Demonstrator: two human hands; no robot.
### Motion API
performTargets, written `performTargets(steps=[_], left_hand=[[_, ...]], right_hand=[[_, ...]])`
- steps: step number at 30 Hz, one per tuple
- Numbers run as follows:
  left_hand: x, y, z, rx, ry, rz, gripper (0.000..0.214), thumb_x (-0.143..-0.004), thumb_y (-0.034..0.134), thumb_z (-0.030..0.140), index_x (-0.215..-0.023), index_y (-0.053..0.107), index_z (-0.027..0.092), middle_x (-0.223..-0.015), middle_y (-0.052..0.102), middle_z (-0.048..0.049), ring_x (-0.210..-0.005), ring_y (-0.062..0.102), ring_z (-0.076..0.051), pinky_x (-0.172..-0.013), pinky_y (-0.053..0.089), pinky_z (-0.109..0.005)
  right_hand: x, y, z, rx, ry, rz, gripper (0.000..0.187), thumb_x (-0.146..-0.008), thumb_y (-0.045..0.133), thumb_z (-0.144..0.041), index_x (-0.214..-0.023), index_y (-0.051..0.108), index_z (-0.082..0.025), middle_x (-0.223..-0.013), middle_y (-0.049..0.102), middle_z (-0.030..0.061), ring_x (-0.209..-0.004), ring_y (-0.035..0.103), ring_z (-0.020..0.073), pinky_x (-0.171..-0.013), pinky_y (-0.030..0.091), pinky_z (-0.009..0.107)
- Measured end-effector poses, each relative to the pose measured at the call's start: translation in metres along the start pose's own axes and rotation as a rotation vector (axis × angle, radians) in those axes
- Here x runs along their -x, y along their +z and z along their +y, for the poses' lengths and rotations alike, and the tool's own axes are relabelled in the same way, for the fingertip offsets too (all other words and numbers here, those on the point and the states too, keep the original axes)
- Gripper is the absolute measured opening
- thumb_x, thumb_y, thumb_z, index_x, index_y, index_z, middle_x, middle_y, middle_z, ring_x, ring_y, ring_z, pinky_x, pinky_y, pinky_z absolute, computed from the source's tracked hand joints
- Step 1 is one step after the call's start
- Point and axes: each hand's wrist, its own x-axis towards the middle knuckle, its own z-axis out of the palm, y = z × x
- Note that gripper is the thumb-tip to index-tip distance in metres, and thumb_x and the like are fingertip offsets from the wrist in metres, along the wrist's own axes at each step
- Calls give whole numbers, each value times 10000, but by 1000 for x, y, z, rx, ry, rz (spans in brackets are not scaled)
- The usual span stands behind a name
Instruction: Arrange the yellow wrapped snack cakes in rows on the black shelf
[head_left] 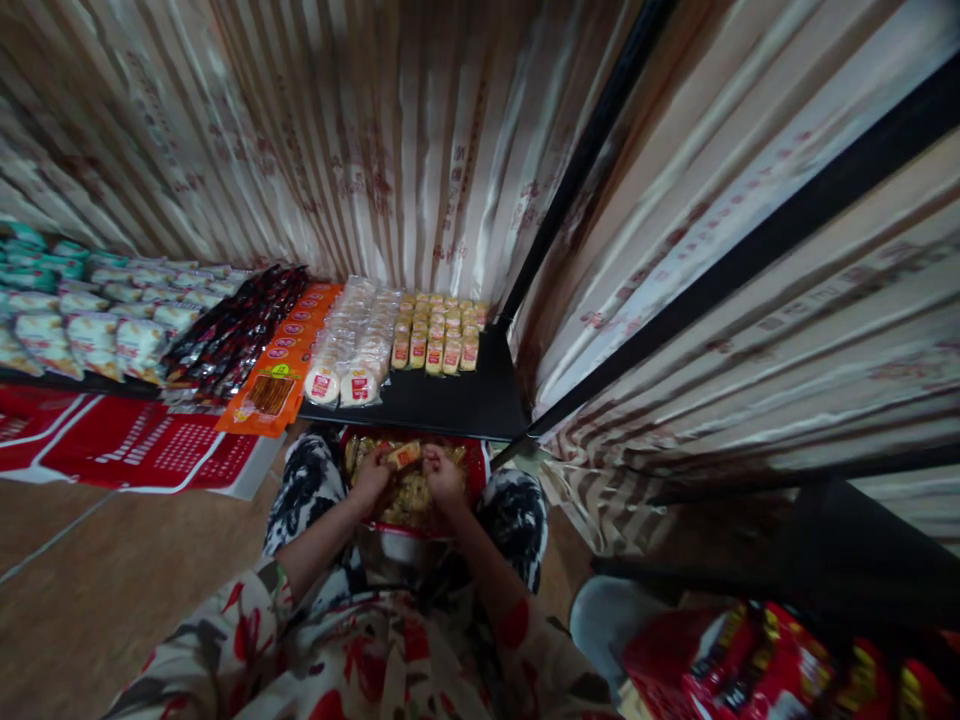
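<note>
A small yellow wrapped snack packet (405, 455) with an orange-red label is held above an open bag (397, 505) between my knees. My left hand (373, 476) is closed on the packet's left end. My right hand (445, 478) has its fingers pinched at the right end, where the wrapper edge is hard to make out. Inside the red-rimmed bag lie many similar yellowish packets. Straight ahead on the black shelf stand rows of yellow snack packets (435, 335) with red labels. Beside them are rows of round white wrapped cakes (352, 345).
Further left on the black shelf (472, 405) lie an orange snack package (281, 350), dark shiny packets (232, 335) and white packets (142, 320). A red printed sheet (150, 445) hangs below. Black frame bars (577, 170) and pleated curtains rise around. Red packages (780, 660) sit at lower right.
</note>
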Motion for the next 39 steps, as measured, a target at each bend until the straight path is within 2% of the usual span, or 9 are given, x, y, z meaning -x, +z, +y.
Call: performTargets(steps=[5,9,13,19,23,26,29,32,39], left_hand=[[20,2,25,303,-14,-75,248,-688,523,41,-911,548,147,-757,614,-21,-632,596,-96,-580,494,-203],[36,5,34,352,-6,-136,263,-675,550,64,-926,539,138,-731,631,-18,-600,591,-92,-565,486,-197],[43,11,40,378,18,-164,270,-632,619,125,-891,544,148,-763,632,-22,-673,600,-105,-622,494,-214],[43,22,49,404,140,-213,316,-601,655,201,-880,511,162,-764,630,-9,-668,587,-102,-620,471,-218],[36,31,58,388,213,-214,273,-628,618,184,-870,493,160,-713,602,13,-633,565,-88,-587,452,-195],[24,38,66,285,255,-213,212,-671,576,170,-871,509,155,-742,592,8,-589,536,-73,-536,429,-177],[10,43,74,59,365,-146,199,-696,562,161,-895,562,155,-850,597,-15,-596,518,-66,-561,439,-186],[1,46,83,-146,492,-45,219,-712,550,132,-923,599,164,-893,586,-28,-686,541,-87,-682,461,-218],[-4,43,96,-224,654,154,338,-728,446,63,-1038,558,139,-988,566,-84,-920,550,-164,-835,460,-317]], right_hand=[[-2,-18,-15,-193,80,6,335,-760,506,-311,-1057,561,-168,-898,652,53,-743,634,143,-714,514,281],[1,-25,-22,-362,135,66,432,-728,556,-367,-1100,527,-148,-950,646,89,-770,642,163,-682,517,281],[3,-32,-27,-403,206,87,451,-726,565,-399,-1105,514,-161,-976,650,94,-789,651,172,-644,518,265],[1,-38,-48,-421,46,-48,240,-756,526,-352,-925,588,-193,-846,688,50,-738,650,174,-637,519,272],[-8,-45,-55,-276,17,-9,246,-763,512,-306,-976,597,-218,-833,688,25,-718,641,175,-639,516,282],[-20,-54,-54,-204,-15,24,278,-767,499,-291,-1017,601,-224,-839,682,19,-731,632,178,-664,509,288],[-36,-61,-52,-146,-57,77,302,-765,498,-282,-1040,604,-214,-850,669,20,-748,616,175,-690,497,285],[-51,-66,-53,-58,-85,110,316,-772,490,-283,-1056,601,-202,-868,646,30,-767,595,171,-725,480,284],[-81,-50,-71,137,-142,84,322,-794,464,-252,-1074,594,-157,-902,563,71,-800,557,172,-759,454,281]])
